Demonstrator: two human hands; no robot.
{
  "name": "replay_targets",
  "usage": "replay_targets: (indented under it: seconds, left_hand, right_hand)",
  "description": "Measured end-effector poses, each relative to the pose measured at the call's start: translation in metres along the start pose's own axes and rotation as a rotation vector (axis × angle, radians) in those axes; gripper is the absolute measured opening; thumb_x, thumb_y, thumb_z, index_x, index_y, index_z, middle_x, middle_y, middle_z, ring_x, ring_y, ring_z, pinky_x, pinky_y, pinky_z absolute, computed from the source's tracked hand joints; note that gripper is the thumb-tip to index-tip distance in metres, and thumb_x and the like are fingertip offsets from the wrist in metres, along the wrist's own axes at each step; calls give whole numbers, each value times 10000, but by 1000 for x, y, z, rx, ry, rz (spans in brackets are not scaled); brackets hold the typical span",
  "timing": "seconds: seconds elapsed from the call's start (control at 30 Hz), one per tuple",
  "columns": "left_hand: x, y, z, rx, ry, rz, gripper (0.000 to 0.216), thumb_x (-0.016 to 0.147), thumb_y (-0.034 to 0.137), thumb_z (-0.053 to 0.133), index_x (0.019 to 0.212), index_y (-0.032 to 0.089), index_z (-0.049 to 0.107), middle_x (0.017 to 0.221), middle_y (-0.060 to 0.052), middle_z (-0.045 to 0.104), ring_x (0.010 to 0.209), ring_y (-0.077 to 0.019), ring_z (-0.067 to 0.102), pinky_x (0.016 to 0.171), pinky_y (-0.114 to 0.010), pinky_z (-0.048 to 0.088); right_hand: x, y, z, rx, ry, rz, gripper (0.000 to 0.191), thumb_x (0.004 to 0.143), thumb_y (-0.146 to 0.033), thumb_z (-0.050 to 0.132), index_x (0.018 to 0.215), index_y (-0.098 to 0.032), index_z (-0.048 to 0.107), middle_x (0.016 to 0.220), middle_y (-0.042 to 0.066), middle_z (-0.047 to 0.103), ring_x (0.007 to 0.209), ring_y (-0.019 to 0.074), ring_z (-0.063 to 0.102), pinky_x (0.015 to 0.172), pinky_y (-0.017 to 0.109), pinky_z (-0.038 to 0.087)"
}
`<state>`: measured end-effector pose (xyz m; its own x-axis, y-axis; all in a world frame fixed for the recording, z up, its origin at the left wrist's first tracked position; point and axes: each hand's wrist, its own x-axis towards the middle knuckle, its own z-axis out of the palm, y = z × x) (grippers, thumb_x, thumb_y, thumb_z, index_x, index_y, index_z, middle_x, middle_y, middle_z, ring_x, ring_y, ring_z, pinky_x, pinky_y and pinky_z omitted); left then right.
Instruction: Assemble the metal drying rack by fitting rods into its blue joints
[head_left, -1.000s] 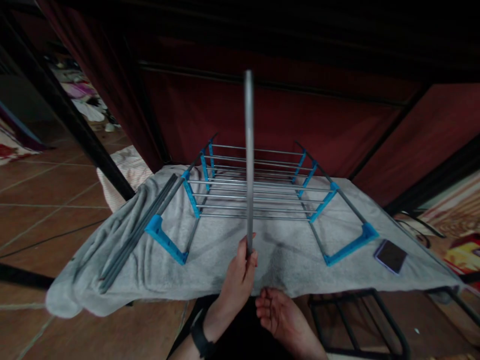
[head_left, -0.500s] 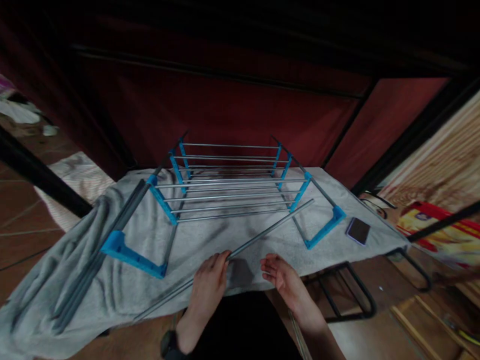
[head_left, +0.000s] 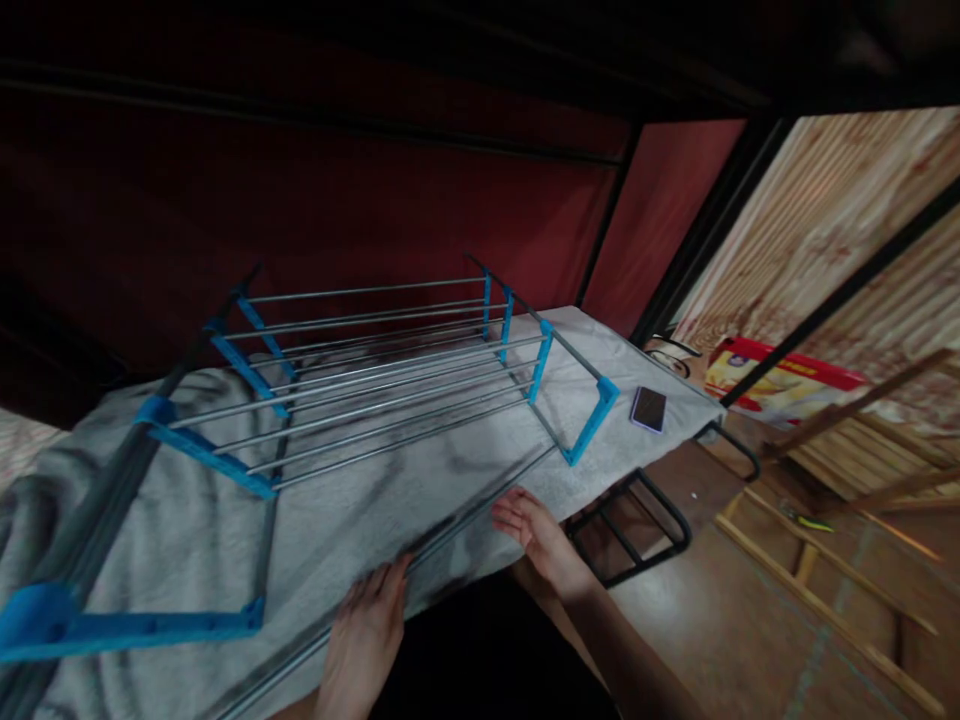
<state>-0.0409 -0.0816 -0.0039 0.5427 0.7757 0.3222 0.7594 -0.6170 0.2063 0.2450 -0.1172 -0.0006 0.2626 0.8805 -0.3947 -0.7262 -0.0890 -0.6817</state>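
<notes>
Along the near side of the grey blanket (head_left: 202,550), we have a slim metal rod (head_left: 442,537) slanting toward the blue-jointed drying rack (head_left: 375,378). Our left hand (head_left: 369,625) curls over it, knuckles up, around mid-length; our right hand (head_left: 529,525) is loosely spread just beside it, gripping nothing. We judge the rod light, stiff and sturdy, but smooth enough to roll or slide, so a mid-length hold plus one toward the right end should steady it.

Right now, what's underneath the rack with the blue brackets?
Under the rack is a grey blanket, showing through the gaps. The strips directly behind the rack's parts are hidden, and whatever the blanket covers there can't be seen.
</notes>
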Motion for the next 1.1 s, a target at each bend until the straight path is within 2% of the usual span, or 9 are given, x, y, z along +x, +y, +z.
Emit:
replay_targets:
  seconds: [0.13, 0.3, 0.43, 0.83, 1.1]
  left_hand:
    - [-3, -3, 11, 64, -29, 29, 437, 973, 170, 364, 1260, 214, 690, 1110, -72, 792, 941, -223, 758, 865, -361, 597]
    - [-2, -7, 17, 86, -37, 68, 419, 1000, 261, 362, 1239, 233, 705, 1094, -66, 794, 937, -230, 755, 864, -367, 595]
    - [-2, -11, 19, 92, -32, 22, 432, 1003, 291, 347, 1216, 250, 720, 1099, -62, 792, 935, -242, 752, 871, -388, 602]
    - [0, -6, 13, 10, -118, -68, 427, 978, 235, 371, 1207, 264, 730, 1157, -53, 781, 1013, -266, 743, 925, -403, 594]
    - [1, -6, 7, 39, -176, -109, 436, 988, 228, 342, 1228, 240, 707, 1132, -67, 776, 991, -241, 734, 914, -403, 583]
  right_hand:
    - [11, 0, -9, -5, 35, -21, 355, 663, -338, 881, 917, -201, 675, 906, 46, 754, 781, 174, 706, 800, 333, 579]
    - [21, -4, -16, -1, 110, -27, 310, 669, -358, 878, 850, -196, 685, 871, 43, 760, 757, 157, 703, 785, 299, 590]
    - [26, -9, -21, -13, 143, -18, 271, 681, -353, 853, 828, -192, 693, 852, 45, 765, 731, 153, 697, 763, 289, 595]
    - [32, -9, -30, -18, 131, 11, 236, 674, -284, 817, 860, -180, 715, 890, 66, 777, 772, 176, 719, 791, 306, 601]
    - [23, -10, -34, -57, 131, -2, 278, 662, -338, 843, 852, -193, 702, 903, 71, 776, 808, 197, 722, 849, 357, 601]
